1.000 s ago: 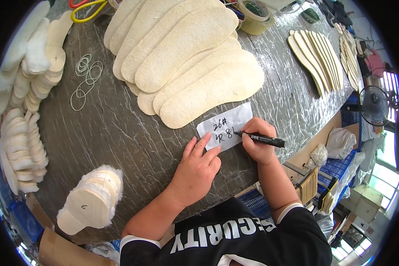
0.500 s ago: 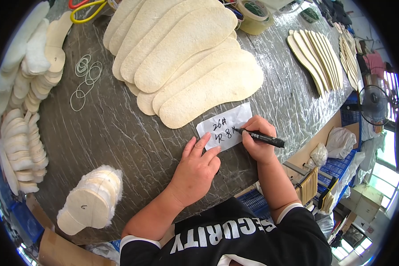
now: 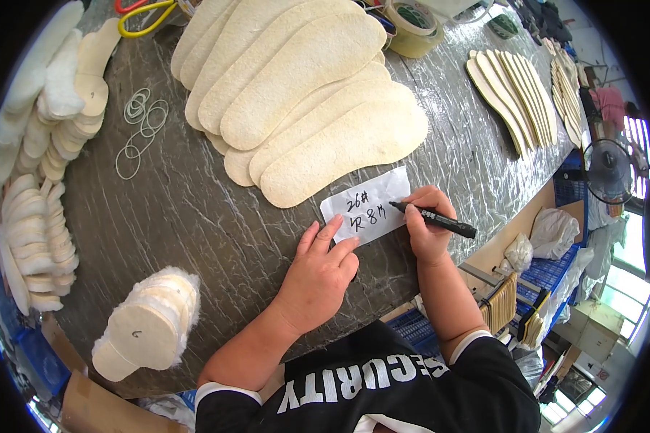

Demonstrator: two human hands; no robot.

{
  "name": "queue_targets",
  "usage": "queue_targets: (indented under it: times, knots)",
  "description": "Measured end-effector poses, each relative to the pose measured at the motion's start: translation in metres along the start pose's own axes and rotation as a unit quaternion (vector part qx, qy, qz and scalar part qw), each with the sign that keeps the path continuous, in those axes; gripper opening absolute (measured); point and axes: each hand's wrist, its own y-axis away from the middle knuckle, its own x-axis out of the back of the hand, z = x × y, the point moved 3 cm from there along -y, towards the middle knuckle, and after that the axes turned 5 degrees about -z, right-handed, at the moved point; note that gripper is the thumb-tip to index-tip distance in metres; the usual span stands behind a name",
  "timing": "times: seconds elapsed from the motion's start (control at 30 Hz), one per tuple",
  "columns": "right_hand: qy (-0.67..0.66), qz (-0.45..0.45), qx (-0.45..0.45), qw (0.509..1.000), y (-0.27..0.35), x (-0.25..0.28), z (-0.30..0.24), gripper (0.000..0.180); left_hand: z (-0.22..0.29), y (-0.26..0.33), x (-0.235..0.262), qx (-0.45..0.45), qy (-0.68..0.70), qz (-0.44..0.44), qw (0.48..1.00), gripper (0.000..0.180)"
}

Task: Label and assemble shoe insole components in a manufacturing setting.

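Free room and obstacles on the dark marbled table (image 3: 195, 224). The widest bare stretch lies left of the left hand (image 3: 316, 278), between the fanned pile of large insoles (image 3: 303, 101) above and the fleece-lined stack (image 3: 148, 325) at the near edge. Loose rubber bands (image 3: 141, 130) lie flat across its upper part. Stacked small insoles (image 3: 32, 238) wall the left rim. The paper slip (image 3: 368, 206) touches the big pile, so no gap opens above it. Right of the right hand (image 3: 426, 227) and its marker (image 3: 440, 220), bare tabletop runs to a row of thin insoles (image 3: 513, 94); the tape roll (image 3: 412, 25) apparently closes the far end.
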Motion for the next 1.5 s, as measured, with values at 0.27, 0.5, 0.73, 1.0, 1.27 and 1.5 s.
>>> queue_targets:
  times: [0.27, 0.5, 0.73, 1.0, 1.27, 1.5]
  knots:
    - [-0.116, -0.115, -0.137, 0.977, 0.004, -0.001, -0.016, 0.015, -0.012, 0.0, -0.003, 0.028, 0.108, 0.12, 0.986, 0.022]
    - [-0.338, -0.117, -0.213, 0.909, 0.019, -0.012, -0.033, 0.014, -0.016, -0.004, -0.001, 0.026, 0.13, 0.119, 0.984, 0.029]
    - [-0.096, -0.212, -0.153, 0.961, 0.01, -0.017, -0.05, 0.015, -0.014, -0.003, -0.007, 0.011, 0.062, 0.121, 0.991, 0.034]
    - [-0.007, -0.164, -0.007, 0.986, 0.022, -0.045, -0.056, 0.013, -0.015, -0.002, -0.01, 0.009, 0.083, 0.145, 0.986, 0.029]
    - [0.101, -0.264, -0.012, 0.959, -0.006, -0.026, -0.064, 0.055, -0.028, 0.003, -0.013, 0.014, 0.154, 0.176, 0.972, 0.02]
    - [0.301, -0.186, -0.188, 0.916, -0.002, -0.002, -0.009, 0.06, -0.02, -0.019, 0.036, 0.161, 0.322, 0.321, 0.876, 0.011]
